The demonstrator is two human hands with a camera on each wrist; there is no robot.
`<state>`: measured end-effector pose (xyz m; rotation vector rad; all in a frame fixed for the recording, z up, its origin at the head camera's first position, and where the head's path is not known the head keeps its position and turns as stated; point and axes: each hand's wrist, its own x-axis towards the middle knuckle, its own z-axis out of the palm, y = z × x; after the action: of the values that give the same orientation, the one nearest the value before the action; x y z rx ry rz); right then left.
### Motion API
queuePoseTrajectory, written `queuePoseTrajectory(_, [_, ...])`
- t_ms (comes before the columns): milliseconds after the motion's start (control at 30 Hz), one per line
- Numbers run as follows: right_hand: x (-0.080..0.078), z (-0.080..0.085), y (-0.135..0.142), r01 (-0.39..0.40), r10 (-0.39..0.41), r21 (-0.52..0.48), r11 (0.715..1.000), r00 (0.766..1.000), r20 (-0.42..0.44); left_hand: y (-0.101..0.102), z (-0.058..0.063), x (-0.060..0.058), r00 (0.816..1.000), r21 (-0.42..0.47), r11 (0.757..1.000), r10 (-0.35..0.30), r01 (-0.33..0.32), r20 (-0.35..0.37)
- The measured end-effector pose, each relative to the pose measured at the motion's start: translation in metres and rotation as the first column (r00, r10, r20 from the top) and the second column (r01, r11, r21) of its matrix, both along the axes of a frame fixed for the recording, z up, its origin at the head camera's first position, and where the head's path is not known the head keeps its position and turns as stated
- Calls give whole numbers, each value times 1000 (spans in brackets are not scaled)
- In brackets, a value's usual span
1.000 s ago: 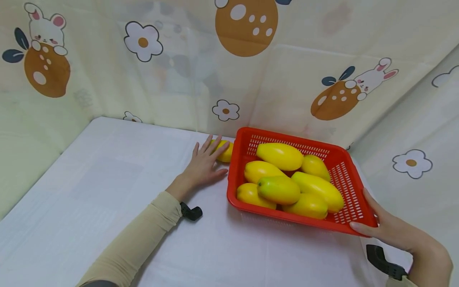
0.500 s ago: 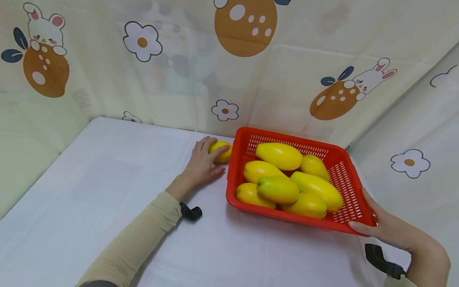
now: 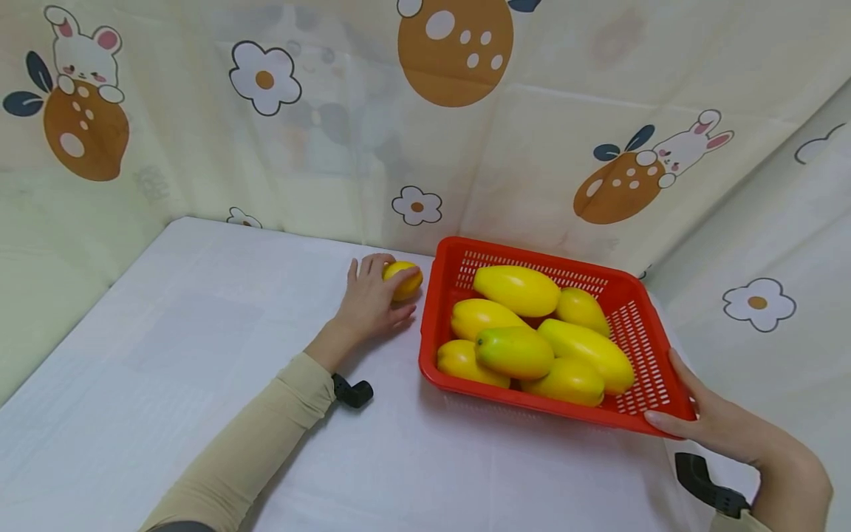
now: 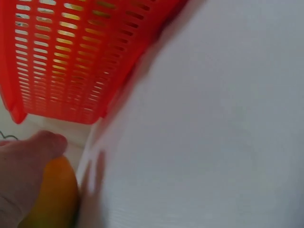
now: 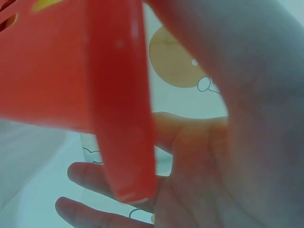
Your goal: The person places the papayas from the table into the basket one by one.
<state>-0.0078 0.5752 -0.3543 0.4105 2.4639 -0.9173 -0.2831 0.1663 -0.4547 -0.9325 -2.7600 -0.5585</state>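
Observation:
At the back of the table my left hand [image 3: 368,299] holds a yellow mango [image 3: 402,281], its thumb on the near side and its fingers partly hidden around the far side. In the left wrist view the thumb lies over the mango [image 4: 61,190], which looks orange there. A red plastic basket [image 3: 532,405] stands just right of that hand, with several yellow mangoes [image 3: 518,290] inside, one of them greenish [image 3: 515,352]. My right hand [image 3: 714,417] grips the basket's near right corner, thumb along the rim; the right wrist view shows its other fingers beyond the rim [image 5: 126,156].
A white cloth covers the table [image 3: 199,355]. Behind it hangs a cream curtain [image 3: 332,148] printed with rabbits, fruit and flowers, close to the basket's back edge. Another patterned sheet [image 3: 798,222] hangs on the right.
The left hand's spread fingers have come round the single mango. Hand and mango have shifted slightly left, away from the basket wall. The right hand and basket stay nearly still.

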Motion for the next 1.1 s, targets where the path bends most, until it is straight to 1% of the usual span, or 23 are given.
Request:
queuePoseTrajectory(100, [0, 0, 0, 1, -1, -1, 1000, 1000, -3, -1, 5, 0, 1000, -14, 1000, 26, -26, 13])
queuePoseTrajectory(200, [1, 0, 0, 6, -6, -3, 1000, 1000, -9, -3, 8, 0, 998, -32, 999, 40, -38, 58])
queuePoseTrajectory(300, [1, -1, 0, 10, -10, -3, 1000, 1000, -12, -5, 11, 0, 994, -35, 999, 26, -22, 107])
queuePoseTrajectory(433, [1, -2, 1, 9, -9, -4, 1000, 1000, -15, -6, 14, 2, 989, -53, 998, -9, 17, 149])
queuePoseTrajectory(700, [1, -1, 0, 11, -12, -17, 1000, 1000, -10, -5, 27, 8, 976, -120, 992, -11, 38, 216])
queuePoseTrajectory(767, [0, -1, 0, 15, -15, -19, 1000, 1000, -9, -7, 32, 11, 970, -142, 989, -17, 53, 241])
queuePoseTrajectory(933, [-1, 0, 0, 8, -8, -10, 1000, 1000, -11, -13, 47, 16, 948, -190, 976, -43, 108, 315])
queuePoseTrajectory(1033, [-1, 0, 0, 3, -3, -3, 1000, 1000, -11, -18, 56, 19, 932, -222, 963, -65, 153, 357])
queuePoseTrajectory(1100, [-1, -1, 0, 5, -5, -4, 1000, 1000, -14, -21, 62, 22, 917, -244, 952, -77, 184, 392])
